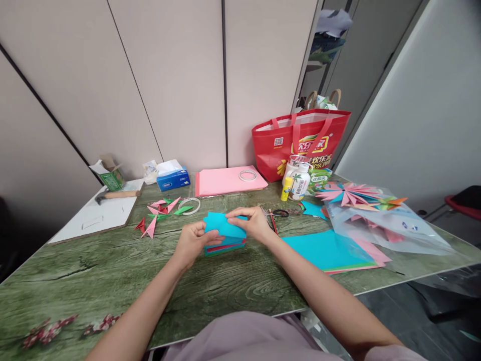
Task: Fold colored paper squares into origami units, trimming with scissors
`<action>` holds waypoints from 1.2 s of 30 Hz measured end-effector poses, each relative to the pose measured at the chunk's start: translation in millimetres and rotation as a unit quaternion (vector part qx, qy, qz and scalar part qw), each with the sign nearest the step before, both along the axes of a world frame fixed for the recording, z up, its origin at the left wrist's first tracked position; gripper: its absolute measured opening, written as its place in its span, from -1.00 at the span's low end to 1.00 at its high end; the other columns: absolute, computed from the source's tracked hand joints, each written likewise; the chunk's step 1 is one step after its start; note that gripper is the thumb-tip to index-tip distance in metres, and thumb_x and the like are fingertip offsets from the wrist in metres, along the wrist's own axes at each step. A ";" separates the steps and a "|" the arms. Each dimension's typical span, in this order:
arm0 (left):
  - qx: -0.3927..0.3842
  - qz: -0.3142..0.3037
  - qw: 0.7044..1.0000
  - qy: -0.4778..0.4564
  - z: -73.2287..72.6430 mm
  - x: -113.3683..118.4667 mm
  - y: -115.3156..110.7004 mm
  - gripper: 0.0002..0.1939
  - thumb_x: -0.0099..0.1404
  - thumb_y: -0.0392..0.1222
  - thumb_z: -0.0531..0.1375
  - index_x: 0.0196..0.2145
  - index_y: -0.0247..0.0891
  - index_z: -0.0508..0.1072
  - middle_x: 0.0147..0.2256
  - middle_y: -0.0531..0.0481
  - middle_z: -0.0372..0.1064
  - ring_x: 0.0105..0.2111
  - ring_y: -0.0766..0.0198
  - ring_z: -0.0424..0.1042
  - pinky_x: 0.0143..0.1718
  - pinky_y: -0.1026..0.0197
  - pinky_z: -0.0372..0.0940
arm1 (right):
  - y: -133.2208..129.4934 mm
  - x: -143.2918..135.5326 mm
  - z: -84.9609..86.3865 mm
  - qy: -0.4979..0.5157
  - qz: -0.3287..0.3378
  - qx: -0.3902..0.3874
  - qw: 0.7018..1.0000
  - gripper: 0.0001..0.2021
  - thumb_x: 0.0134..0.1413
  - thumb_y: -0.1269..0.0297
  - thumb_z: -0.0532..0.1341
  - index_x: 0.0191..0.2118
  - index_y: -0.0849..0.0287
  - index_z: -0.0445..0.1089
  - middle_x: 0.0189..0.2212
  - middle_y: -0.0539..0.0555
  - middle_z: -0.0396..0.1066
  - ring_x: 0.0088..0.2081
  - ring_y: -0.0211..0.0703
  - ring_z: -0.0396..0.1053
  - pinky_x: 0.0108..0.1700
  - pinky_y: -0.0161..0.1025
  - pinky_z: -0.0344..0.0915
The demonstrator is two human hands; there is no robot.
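A small blue sheet of paper [223, 225] is held up between both hands at the middle of the table. My left hand [193, 240] grips its left edge, thumb in front. My right hand [253, 224] pinches the upper right part of the same sheet. Just below it lies a stack of small coloured papers [225, 247], with blue, red and green edges showing; the sheet hides most of its top. Left of the hands are several folded paper pieces [160, 213] in pink, red and green, beside a roll of white tape [190, 206].
Large blue sheets [323, 249] lie right of my right arm, near scissors [280, 213] and a paper flower [349, 194] on a plastic bag. Behind stand a glue stick [286, 189], a red bag [274, 150], pink paper [221, 181] and a tissue box [173, 179]. A hammer [118, 195] rests on a white board.
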State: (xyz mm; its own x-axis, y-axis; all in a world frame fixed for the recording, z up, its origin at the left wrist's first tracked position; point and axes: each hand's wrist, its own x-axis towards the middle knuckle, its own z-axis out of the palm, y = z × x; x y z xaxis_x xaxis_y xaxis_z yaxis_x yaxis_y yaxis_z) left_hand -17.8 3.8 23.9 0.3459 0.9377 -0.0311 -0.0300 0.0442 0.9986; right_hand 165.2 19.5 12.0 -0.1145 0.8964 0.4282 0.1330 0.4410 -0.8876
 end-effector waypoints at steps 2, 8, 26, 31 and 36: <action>0.000 -0.001 1.000 0.004 1.3 -0.3 0.3 -0.66 -0.07 -0.08 0.28 -0.37 -0.39 0.43 -0.45 -0.13 0.50 -0.39 0.07 0.48 -0.26 0.02 0.36 | 0.3 1.0 0.3 -0.001 -0.005 0.001 1.000 -0.86 -0.21 0.27 0.27 -0.42 0.17 0.49 -0.42 0.05 0.49 -0.33 -0.11 0.42 -0.21 -0.20 0.31; 0.007 -0.027 1.000 -0.003 3.5 -3.3 3.3 -0.65 0.01 -0.09 0.23 -0.28 -0.38 0.43 -0.35 -0.13 0.49 -0.33 0.07 0.47 -0.22 0.01 0.33 | 1.0 2.6 1.0 0.013 -0.009 0.005 1.000 -0.86 -0.23 0.29 0.28 -0.44 0.20 0.48 -0.42 0.05 0.50 -0.34 -0.13 0.43 -0.23 -0.22 0.32; 0.066 -0.058 0.996 0.005 -4.2 1.6 0.4 -0.59 -0.03 -0.23 0.25 -0.16 -0.23 0.36 -0.24 -0.05 0.43 -0.34 0.11 0.47 -0.23 0.05 0.36 | 2.4 -1.8 -7.7 -0.023 0.022 0.043 0.999 -0.88 -0.17 0.34 0.24 -0.40 0.21 0.44 -0.37 0.07 0.46 -0.27 -0.15 0.39 -0.16 -0.21 0.27; 0.112 0.036 0.991 0.064 -10.8 1.8 3.1 -0.80 -0.02 -0.20 0.24 -0.37 -0.30 0.48 -0.36 -0.07 0.49 -0.36 0.08 0.48 -0.27 0.10 0.37 | -0.7 -8.3 -13.0 -0.032 -0.057 0.056 0.996 -0.36 -0.32 0.34 0.31 0.01 0.17 0.15 -0.12 0.13 0.30 -0.15 -0.10 0.29 -0.17 -0.21 0.24; 0.173 0.107 0.971 0.125 -13.7 4.0 2.6 -0.83 -0.04 -0.22 0.23 -0.42 -0.29 0.50 -0.42 -0.03 0.50 -0.42 0.14 0.48 -0.38 0.20 0.40 | -5.3 -16.7 -16.0 -0.062 -0.080 0.007 0.995 -0.28 -0.34 0.35 0.29 0.05 0.19 0.05 -0.13 0.13 0.26 -0.19 -0.10 0.28 -0.18 -0.18 0.23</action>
State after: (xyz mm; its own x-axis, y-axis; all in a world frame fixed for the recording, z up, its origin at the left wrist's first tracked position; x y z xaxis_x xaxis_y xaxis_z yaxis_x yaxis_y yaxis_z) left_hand -13.8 6.4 10.2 0.1634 0.9569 0.2401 0.2434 -0.2749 0.9301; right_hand 148.6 14.1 -3.9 -0.0225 0.9015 0.4321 0.3099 0.4172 -0.8543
